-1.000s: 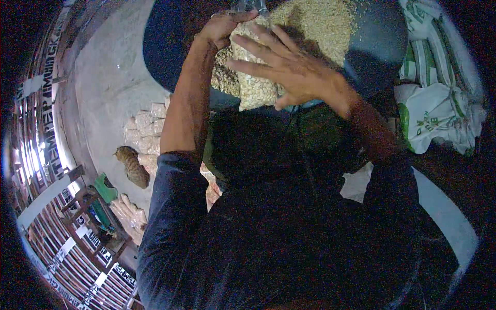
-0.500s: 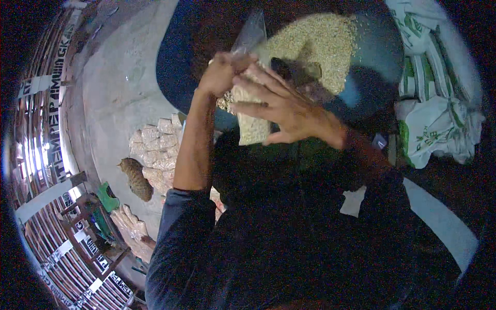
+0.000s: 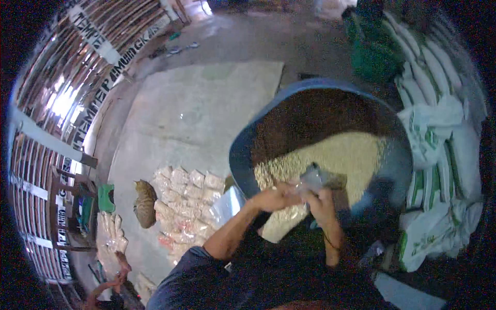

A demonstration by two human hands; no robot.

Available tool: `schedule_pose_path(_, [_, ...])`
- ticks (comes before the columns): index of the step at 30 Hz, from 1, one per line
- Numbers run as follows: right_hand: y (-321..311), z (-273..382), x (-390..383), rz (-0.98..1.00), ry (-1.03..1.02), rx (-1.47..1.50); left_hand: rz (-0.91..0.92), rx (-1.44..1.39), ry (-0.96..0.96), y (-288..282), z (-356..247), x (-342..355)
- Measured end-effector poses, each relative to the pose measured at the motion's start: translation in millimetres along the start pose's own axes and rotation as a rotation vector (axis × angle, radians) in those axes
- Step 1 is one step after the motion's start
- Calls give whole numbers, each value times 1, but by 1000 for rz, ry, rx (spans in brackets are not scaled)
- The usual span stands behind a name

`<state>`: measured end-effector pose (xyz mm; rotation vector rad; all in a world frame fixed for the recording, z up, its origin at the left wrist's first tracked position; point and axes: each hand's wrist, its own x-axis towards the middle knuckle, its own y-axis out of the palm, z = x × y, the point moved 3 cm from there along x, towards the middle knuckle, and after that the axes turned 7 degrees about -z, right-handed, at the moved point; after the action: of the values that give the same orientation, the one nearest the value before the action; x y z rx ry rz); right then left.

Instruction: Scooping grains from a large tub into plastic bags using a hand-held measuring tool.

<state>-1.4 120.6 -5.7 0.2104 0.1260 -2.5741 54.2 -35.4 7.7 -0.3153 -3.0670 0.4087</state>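
A clear plastic bag (image 3: 281, 225) filled with pale beans hangs tilted between my hands, low at the near rim of a big blue tub (image 3: 238, 150). My left hand (image 3: 279, 198) is closed round the bag's upper part. Close beside it, my right hand (image 3: 321, 206) pinches the bag's gathered neck, the loose clear plastic standing up above the fingers. Behind both hands a heap of loose pale beans (image 3: 346, 150) lies in the tub. A small dark object, too blurred to name, shows on the heap just beyond the bag's top.
Several filled bags (image 3: 186, 199) lie in rows on the pale floor sheet (image 3: 196, 113) at left. A tabby cat (image 3: 144, 204) rests beside them, near a green stool (image 3: 106, 198). Another person's hand (image 3: 122, 268) is at lower left. White-green sacks (image 3: 439, 170) are stacked right.
My view has tilted up, showing more of the tub and floor. My right hand, spread flat against the bag before, now grips its neck beside my left hand; the bag has tilted.
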Motion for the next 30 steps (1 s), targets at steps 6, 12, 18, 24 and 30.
schedule_pose_path(6, [-5, 66, -30, -72, -536, -239, 155, 1, 110, -18, -49, 4])
schedule_pose_path(12, [-4, 60, 10, -267, -760, -554, -54, 758, -544, -78, 43, 20])
schedule_pose_path(18, [-38, 59, 19, -325, -531, -727, -358, 648, 189, -33, 53, 37])
schedule_pose_path(24, [-32, 70, 17, -137, -737, -529, -374, -12, 363, -14, -6, 33])
schedule_pose_path(30, [-23, 85, 12, 2, -372, -373, -625, 64, 284, -38, -22, -27])
